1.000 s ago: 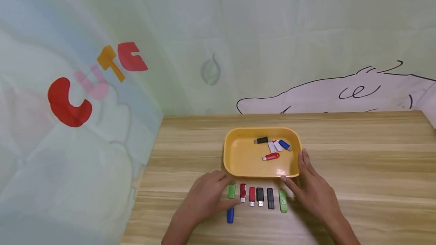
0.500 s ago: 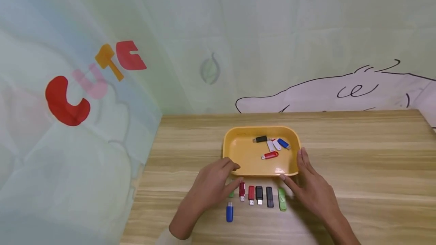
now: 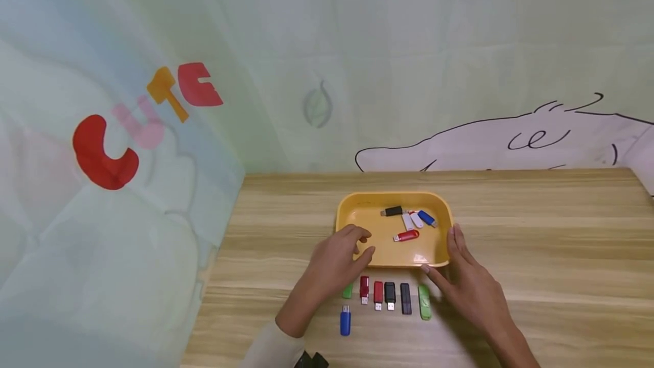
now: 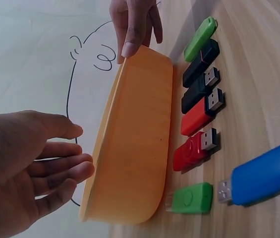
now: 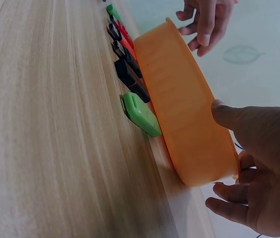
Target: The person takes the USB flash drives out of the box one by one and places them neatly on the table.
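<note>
The left hand (image 3: pixel 334 260), relaxed and empty, has moved from the near blue stick (image 3: pixel 345 322) to above the tray (image 3: pixel 365 220), so no stick is held. The right hand (image 3: pixel 475 288) holds the tray's corner.

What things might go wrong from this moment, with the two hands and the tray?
The right hand touches the tray; pulling it nearer might push the row of USB sticks just in front out of line.
The left hand reaches over the left green stick and could nudge it.
Inside, the two white sticks lie side by side, so picking one may drag the other.
</note>
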{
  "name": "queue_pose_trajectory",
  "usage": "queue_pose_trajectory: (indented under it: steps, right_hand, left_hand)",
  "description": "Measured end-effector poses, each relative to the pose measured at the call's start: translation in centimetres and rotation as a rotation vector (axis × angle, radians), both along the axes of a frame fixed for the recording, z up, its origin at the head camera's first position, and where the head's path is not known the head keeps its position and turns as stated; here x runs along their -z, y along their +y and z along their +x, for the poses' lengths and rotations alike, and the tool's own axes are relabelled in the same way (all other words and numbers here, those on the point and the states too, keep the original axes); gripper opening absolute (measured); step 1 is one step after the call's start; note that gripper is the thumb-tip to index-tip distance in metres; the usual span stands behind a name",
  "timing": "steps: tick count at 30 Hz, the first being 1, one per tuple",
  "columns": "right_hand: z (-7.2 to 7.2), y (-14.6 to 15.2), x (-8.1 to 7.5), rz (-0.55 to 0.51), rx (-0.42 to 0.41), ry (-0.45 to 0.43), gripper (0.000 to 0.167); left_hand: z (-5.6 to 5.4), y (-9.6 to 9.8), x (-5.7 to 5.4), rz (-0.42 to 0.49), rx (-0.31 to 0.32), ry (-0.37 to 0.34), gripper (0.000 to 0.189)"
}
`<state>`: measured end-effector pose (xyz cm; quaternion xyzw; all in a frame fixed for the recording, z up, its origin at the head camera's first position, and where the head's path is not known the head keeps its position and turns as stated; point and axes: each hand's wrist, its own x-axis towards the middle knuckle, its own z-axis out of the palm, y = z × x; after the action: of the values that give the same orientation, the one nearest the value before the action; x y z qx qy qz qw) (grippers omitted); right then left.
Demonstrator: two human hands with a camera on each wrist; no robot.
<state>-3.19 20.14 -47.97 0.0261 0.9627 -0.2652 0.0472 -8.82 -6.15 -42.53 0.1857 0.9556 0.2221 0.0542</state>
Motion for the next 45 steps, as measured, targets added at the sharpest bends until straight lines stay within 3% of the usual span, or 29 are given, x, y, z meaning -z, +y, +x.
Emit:
queue_pose_trajectory:
  steps: [9,24,40,45]
  right_hand:
    - [0.0,0.0,0.0,0.006,0.003,-0.008,0.107]
    - [0.0,0.0,0.0,0.002,-0.002,0.006,0.106]
    - [0.1,0.1,0.0,-0.002,-0.011,0.043,0.104]
    - [0.1,0.2,0.0,-0.002,-0.012,0.047,0.104]
  left_hand:
    - [-2.0,1.4,-0.3,0.052,-0.04,0.016,0.033]
    - [-4.8,3.5,-0.8,0.006,-0.106,0.065,0.03]
    - [-6.9,5.7,0.4,-0.065,-0.182,0.054,0.041]
    - [-7.4,6.3,1.1,-0.068,-0.211,0.046,0.035]
